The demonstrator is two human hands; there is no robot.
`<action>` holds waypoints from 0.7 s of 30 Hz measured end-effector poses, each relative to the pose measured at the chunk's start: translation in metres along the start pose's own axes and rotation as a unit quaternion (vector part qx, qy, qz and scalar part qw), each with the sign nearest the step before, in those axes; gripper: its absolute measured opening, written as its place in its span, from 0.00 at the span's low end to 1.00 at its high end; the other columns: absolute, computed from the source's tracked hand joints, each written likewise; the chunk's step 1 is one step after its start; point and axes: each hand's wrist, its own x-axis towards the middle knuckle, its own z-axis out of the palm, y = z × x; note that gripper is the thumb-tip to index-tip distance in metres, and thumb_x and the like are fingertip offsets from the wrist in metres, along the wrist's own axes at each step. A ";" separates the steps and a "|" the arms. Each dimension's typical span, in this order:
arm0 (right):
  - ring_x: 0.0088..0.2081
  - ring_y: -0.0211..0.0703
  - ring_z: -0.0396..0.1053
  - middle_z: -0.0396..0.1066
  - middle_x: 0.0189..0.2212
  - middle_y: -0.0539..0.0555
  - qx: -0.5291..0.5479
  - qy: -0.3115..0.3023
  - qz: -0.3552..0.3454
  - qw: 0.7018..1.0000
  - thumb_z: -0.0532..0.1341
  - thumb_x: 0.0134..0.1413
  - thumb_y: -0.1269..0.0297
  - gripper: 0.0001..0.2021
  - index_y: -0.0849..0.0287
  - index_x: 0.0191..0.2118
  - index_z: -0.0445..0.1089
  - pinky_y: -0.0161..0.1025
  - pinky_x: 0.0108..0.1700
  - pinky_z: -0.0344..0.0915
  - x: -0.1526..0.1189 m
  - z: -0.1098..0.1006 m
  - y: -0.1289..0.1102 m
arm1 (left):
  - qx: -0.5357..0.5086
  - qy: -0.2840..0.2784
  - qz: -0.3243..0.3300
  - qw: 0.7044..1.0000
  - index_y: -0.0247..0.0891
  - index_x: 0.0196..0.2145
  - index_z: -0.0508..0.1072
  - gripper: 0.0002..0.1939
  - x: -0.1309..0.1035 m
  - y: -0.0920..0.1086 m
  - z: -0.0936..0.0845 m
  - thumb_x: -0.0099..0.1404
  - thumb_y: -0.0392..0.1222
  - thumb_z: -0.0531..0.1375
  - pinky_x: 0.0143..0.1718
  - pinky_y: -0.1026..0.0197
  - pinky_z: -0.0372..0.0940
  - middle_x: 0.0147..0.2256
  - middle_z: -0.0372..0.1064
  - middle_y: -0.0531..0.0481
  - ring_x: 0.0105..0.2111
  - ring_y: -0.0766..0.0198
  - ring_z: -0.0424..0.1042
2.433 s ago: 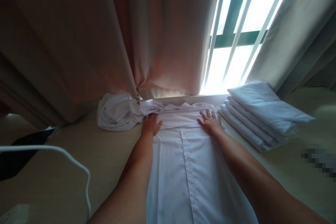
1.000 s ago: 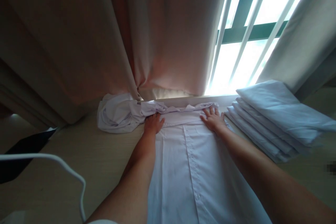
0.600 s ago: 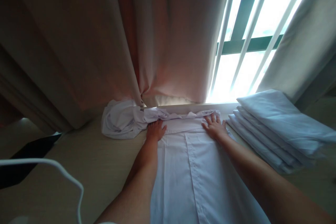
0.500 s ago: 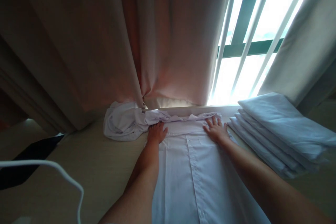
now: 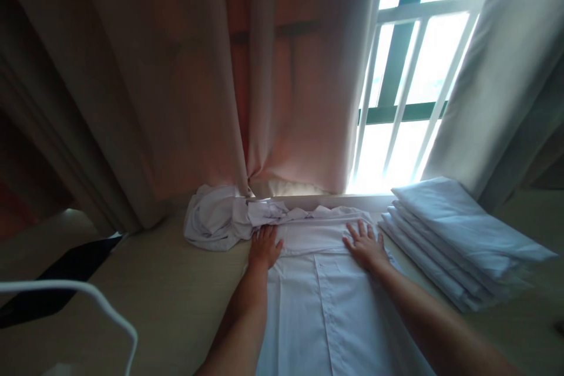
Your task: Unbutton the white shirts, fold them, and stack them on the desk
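A white button-up shirt (image 5: 304, 305) lies spread out before me, its button strip running down the middle. My left hand (image 5: 265, 247) rests flat on the shirt's upper left edge, fingers stretched away from me. On the upper right part, my right hand (image 5: 365, 245) presses palm down with its fingers spread. Between and beyond both hands the far end of the shirt is folded over and rumpled. Just past my left hand sits a crumpled white cloth (image 5: 214, 217), touching the shirt's far left corner.
To the right is a stack of folded white garments (image 5: 458, 241). Long curtains (image 5: 304, 117) hang behind, beside a bright barred window (image 5: 409, 82). On the left lie a black flat item (image 5: 66, 270) and a white cable (image 5: 101, 299) over the pale wooden surface (image 5: 171, 299).
The camera view has tilted upward, so everything sits lower in the picture. Both hands stay flat on the shirt, and a wider band of fabric shows beyond the fold line between them.
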 end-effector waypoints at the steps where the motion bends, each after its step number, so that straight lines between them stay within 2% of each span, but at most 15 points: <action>1: 0.70 0.64 0.26 0.20 0.72 0.50 -0.001 0.005 0.000 1.000 0.39 0.63 0.39 0.34 0.43 0.71 0.39 0.66 0.63 0.28 -0.007 0.000 0.000 | -0.002 -0.001 -0.002 1.000 0.44 0.68 0.51 0.32 -0.006 0.000 -0.002 0.70 0.56 0.43 0.66 0.40 0.38 0.68 0.47 0.44 0.67 0.48 0.44; 6: 0.70 0.63 0.27 0.24 0.72 0.50 -0.008 0.030 0.001 1.000 0.39 0.63 0.39 0.33 0.41 0.70 0.41 0.67 0.63 0.29 -0.047 0.002 -0.001 | -0.009 -0.016 -0.011 1.000 0.44 0.68 0.53 0.33 -0.043 0.001 -0.012 0.69 0.57 0.44 0.66 0.40 0.38 0.69 0.44 0.47 0.69 0.48 0.41; 13: 0.71 0.62 0.27 0.25 0.72 0.50 -0.014 0.042 0.004 0.999 0.40 0.62 0.40 0.33 0.41 0.70 0.43 0.68 0.64 0.29 -0.118 0.000 -0.004 | -0.011 -0.030 -0.022 0.999 0.47 0.69 0.51 0.33 -0.111 0.000 -0.031 0.69 0.57 0.43 0.67 0.41 0.38 0.71 0.36 0.51 0.70 0.51 0.37; 18: 0.71 0.63 0.29 0.25 0.72 0.50 -0.012 0.037 0.009 0.999 0.42 0.61 0.39 0.34 0.40 0.70 0.42 0.69 0.63 0.30 -0.171 -0.003 -0.003 | -0.016 -0.040 -0.025 0.999 0.47 0.69 0.49 0.34 -0.161 0.002 -0.047 0.69 0.57 0.42 0.68 0.43 0.35 0.71 0.35 0.52 0.70 0.53 0.35; 21: 0.71 0.62 0.28 0.26 0.72 0.50 -0.010 0.030 0.016 0.999 0.41 0.61 0.40 0.33 0.41 0.70 0.42 0.69 0.63 0.30 -0.194 -0.011 -0.008 | -0.024 -0.052 -0.029 0.998 0.47 0.69 0.49 0.34 -0.181 0.004 -0.058 0.69 0.57 0.43 0.68 0.43 0.35 0.71 0.36 0.52 0.70 0.52 0.35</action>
